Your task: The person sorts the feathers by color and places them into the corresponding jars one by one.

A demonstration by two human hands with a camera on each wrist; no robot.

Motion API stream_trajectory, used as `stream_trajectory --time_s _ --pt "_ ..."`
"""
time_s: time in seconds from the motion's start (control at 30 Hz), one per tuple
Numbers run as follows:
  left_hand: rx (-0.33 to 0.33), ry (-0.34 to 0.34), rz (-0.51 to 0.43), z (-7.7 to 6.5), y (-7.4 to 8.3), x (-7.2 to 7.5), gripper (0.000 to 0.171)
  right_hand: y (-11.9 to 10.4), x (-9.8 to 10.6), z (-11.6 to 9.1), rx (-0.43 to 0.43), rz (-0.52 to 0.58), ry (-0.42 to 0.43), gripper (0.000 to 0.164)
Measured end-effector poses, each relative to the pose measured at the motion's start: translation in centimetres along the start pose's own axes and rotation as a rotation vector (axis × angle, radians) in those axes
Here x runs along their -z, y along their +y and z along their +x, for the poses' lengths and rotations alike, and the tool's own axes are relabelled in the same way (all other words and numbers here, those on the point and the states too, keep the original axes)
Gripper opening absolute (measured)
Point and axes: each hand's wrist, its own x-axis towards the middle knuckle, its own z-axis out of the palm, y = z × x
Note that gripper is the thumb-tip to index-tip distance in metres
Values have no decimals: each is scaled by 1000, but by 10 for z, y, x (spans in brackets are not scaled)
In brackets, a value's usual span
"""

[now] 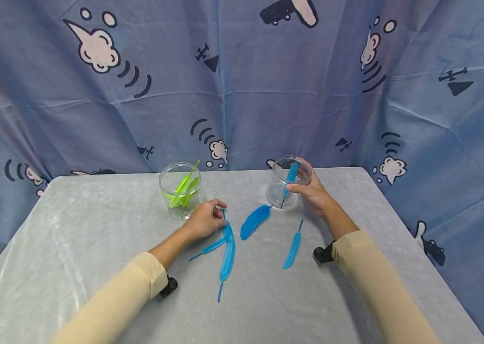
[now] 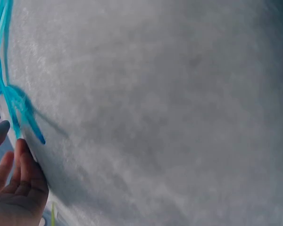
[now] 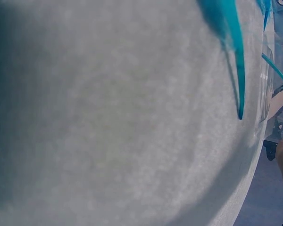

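Note:
Two light-blue feathers (image 1: 227, 258) lie crossed on the cloth near the middle. My left hand (image 1: 205, 220) is at their upper end, fingers loosely bent. In the left wrist view, a gap shows between thumb and fingertips (image 2: 22, 146), with a feather tip right at them. My right hand (image 1: 312, 193) grips the side of a clear plastic cup (image 1: 274, 193) with a blue feather (image 1: 292, 173) inside, thumb in front and other fingers behind. Closer to the right arm is another blue feather (image 1: 292, 248); a wider, darker one (image 1: 255, 221) lies left of the cup's base.
Another clear cup (image 1: 164, 196), holding lime-green feathers (image 1: 184, 186), stands just beyond my left hand. A pale grey cloth (image 1: 109, 229) covers the table. Behind its far edge hangs a blue printed curtain (image 1: 250, 119).

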Motion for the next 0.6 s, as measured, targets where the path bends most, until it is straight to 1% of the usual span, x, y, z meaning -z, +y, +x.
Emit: stream_trajectory --time_s 0.13,0.3,0.37,0.6 --pt "16 9 34 1 0 -5 37 0 -1 0 -10 2 1 94" --pt "10 26 23 1 -2 -8 35 0 -1 0 -13 2 0 95" --pt "9 22 -6 2 -3 -7 34 0 0 0 -10 3 -1 95" --pt "34 21 -180 4 1 -1 37 1 1 0 3 7 -8 94"
